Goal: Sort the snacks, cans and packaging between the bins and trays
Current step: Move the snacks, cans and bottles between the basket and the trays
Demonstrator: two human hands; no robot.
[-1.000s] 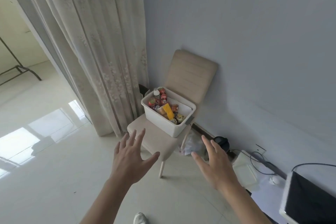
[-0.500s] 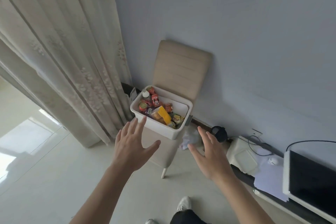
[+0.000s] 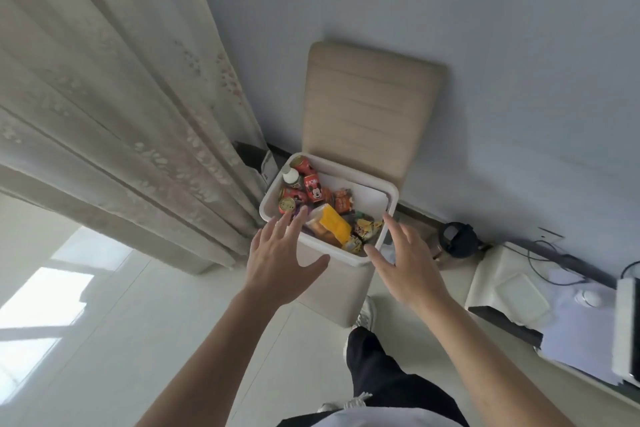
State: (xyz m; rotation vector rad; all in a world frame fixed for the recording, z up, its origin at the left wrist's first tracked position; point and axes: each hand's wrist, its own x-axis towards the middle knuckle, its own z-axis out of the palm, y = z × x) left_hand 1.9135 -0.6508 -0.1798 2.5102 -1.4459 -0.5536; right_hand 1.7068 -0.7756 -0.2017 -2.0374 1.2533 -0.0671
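White plastic bin point(image 3: 392, 198) sits on beige padded chair point(image 3: 367, 107), loaded with red cans point(image 3: 313, 188) and a yellow packet point(image 3: 334, 228). Nothing sorted yet, I judge. Left hand point(image 3: 277, 262) and right hand point(image 3: 406, 269) hover at bin's near rim — each grip spread, empty.

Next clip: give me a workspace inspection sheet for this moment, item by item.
Surface: beige chair, seat bearing the white bin.
Job's things: red cans, yellow packet, white-capped bottle, wrappers, all inside the bin.
Clutter: black round object, white foam pieces, on floor at right.
Grippers: left hand and right hand open, fingers spread at the bin's near rim, holding nothing.
Cables: black cables by the wall, right.
Surroundings: curtain, grey wall, pale tiled floor.
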